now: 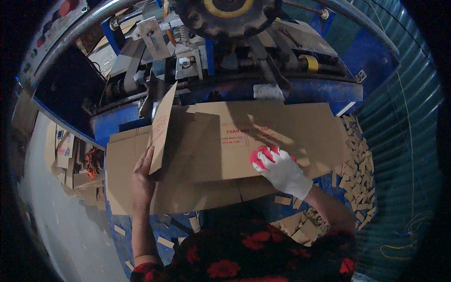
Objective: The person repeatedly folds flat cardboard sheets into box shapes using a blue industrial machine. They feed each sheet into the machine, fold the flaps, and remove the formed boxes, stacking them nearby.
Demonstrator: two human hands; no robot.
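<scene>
A wide brown cardboard sheet (pixel 202 160) with red print lies across the front of the machine. My bare left hand (pixel 143 164) grips the lower edge of a narrow cardboard panel (pixel 163 129) that stands tilted upright, also printed in red. Whether this panel is joined to the sheet below cannot be made out. Over the right half of the sheet is my right hand (pixel 281 170), in a white work glove with red-coated fingers. Its fingers are curled in, and their tips and anything inside them are hidden.
A blue machine (pixel 319 89) with a large dark wheel (pixel 230 14), rollers and belts stands just beyond the sheet. Small cardboard offcuts (pixel 357 174) pile up at the right, beside a green corrugated wall (pixel 408 141). More cardboard (pixel 87 181) is stacked on the left.
</scene>
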